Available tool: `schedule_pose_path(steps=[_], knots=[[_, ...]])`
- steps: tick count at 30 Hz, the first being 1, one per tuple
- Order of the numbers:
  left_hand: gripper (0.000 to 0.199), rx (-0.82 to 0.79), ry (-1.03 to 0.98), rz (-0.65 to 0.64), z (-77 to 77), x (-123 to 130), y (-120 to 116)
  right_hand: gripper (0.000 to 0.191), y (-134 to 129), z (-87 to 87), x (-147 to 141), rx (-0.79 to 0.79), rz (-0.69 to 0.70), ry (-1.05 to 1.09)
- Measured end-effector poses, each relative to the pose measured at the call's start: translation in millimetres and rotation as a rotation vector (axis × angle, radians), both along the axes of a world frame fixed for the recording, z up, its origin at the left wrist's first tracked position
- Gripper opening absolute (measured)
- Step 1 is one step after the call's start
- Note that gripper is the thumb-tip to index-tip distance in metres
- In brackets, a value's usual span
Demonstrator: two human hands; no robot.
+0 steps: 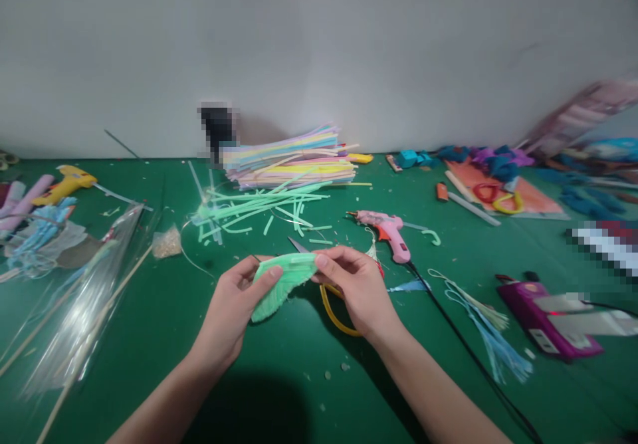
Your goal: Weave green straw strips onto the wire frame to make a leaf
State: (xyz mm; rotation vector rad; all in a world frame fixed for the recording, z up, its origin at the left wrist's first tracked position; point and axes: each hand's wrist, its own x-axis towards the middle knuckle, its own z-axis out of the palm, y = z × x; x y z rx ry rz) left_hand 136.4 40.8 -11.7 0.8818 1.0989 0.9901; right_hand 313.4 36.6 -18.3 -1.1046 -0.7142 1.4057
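Observation:
A mint-green fuzzy piece [285,286], ribbed and wing-like, is held up over the green table between both hands. My left hand [234,308] pinches its left part, thumb on top. At its upper right corner, my right hand [355,289] grips it between thumb and fingers. Behind the hands lies a pair of scissors, its blade [298,245] pointing up and left; a yellow handle loop [335,318] shows beneath my right hand. Loose green pipe cleaner strips [249,210] are scattered beyond the hands.
A pink glue gun [386,229] with a black cord lies right of centre. Bundled pastel pipe cleaners [294,161] rest by the wall. Tassels [491,334] and a purple box [545,321] are right; plastic-wrapped sticks [94,311] and a yellow glue gun [67,185] are left.

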Motion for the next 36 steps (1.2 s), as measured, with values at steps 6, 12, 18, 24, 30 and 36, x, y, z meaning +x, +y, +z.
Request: schedule_pose_path(steps=[6, 12, 18, 24, 30, 36], knots=[[0.026, -0.005, -0.003, 0.053, 3.9, 0.8, -0.1, 0.024, -2.7, 0.6, -1.1, -0.023, 0.010, 0.027], [0.024, 0.003, -0.019, 0.050, 5.4, -2.1, -0.2, 0.022, -2.4, 1.3, -2.0, -0.009, 0.016, 0.023], [0.026, -0.031, -0.044, 0.022, 8.0, -3.0, 0.3, 0.021, -3.0, 1.4, -2.2, 0.032, 0.022, -0.023], [0.031, -0.036, -0.087, 0.067, 8.7, 1.1, 0.3, 0.021, -3.0, 2.1, -3.1, 0.052, 0.016, -0.039], [0.022, -0.057, -0.142, 0.098, 6.5, 1.6, -0.5, 0.024, -3.8, 1.8, -5.4, 0.025, 0.010, -0.015], [0.022, -0.065, -0.097, 0.074, 2.8, 0.4, 0.1, 0.026, -3.4, 3.7, -5.3, 0.033, 0.082, -0.042]])
